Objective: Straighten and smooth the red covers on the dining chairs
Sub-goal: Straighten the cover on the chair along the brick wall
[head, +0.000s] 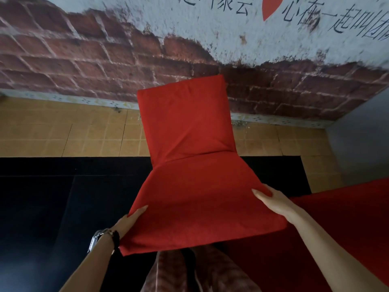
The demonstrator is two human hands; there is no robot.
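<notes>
Brick-pattern wall [84, 49] behind; red cover [189, 127]: back smooth, seat nearly flat; left hand [130, 221], right hand [271, 200], grip spread, pressing remaining seat edges.

Plain red cover [189, 131]; red-brown brick-pattern wall [84, 57] with pale grey patch and black lettering [315, 20]; yellow tiled floor [63, 133]; black mat [52, 186].
</notes>
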